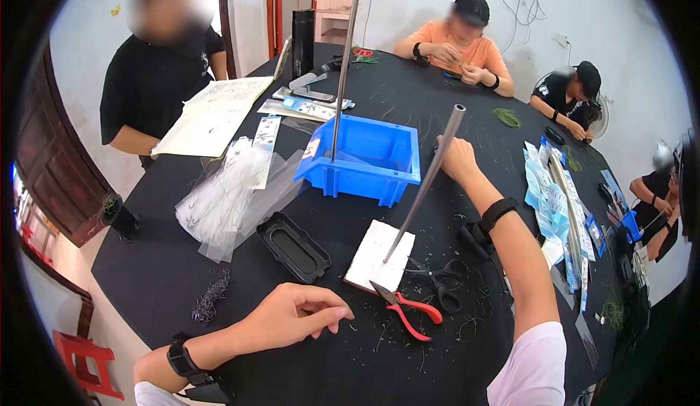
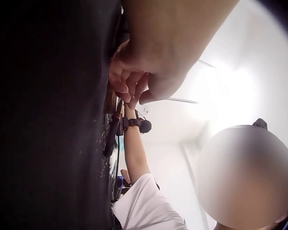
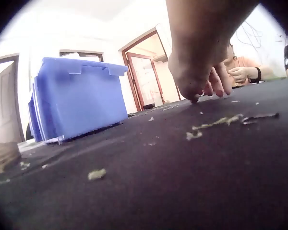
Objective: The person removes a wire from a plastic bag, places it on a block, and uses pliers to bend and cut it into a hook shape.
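My left hand (image 1: pixel 310 312) hovers over the near side of the black table, fingers loosely curled, nothing showing in it. In front of it stand a white block (image 1: pixel 362 264) with a tilted metal rod (image 1: pixel 423 198) and red-handled pliers (image 1: pixel 408 311). Black scissors (image 1: pixel 441 282) lie beside the block. My right hand (image 1: pixel 458 159) reaches past the rod to the right of the blue bin (image 1: pixel 364 187). In the right wrist view, that hand's fingertips (image 3: pixel 195 99) are down at the cloth; I cannot tell whether they pinch anything.
A black tray (image 1: pixel 293 247) and clear plastic sleeves (image 1: pixel 219 202) lie left of the block, near a pile of small hooks (image 1: pixel 211 298). Thin line scraps litter the cloth. Packets (image 1: pixel 554 194) lie at right. Several people sit or stand around the table, one holding an open book (image 1: pixel 215 114).
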`<action>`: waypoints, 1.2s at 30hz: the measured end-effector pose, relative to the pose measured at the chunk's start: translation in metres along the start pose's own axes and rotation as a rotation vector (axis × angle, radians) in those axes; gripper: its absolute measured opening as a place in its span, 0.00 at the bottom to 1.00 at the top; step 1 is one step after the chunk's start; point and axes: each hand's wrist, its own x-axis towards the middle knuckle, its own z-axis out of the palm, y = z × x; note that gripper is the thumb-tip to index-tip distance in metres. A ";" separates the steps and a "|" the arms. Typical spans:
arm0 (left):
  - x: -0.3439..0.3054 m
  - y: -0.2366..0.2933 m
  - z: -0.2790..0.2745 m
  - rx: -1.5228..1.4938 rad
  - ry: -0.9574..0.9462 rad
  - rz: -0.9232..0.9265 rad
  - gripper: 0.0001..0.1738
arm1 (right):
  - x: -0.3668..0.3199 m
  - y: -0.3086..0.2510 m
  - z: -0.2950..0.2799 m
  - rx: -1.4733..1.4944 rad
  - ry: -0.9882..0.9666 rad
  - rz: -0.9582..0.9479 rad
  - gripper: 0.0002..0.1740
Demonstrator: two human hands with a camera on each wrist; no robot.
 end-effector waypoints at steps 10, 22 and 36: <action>0.001 -0.004 -0.001 -0.016 -0.025 -0.051 0.11 | 0.018 0.003 0.015 -0.220 0.057 -0.257 0.04; 0.001 -0.005 0.001 -0.030 -0.033 -0.028 0.11 | 0.012 -0.007 0.007 -0.213 0.056 -0.272 0.04; -0.002 -0.005 0.007 0.000 0.007 0.053 0.11 | -0.054 -0.008 -0.093 0.129 0.249 -0.105 0.04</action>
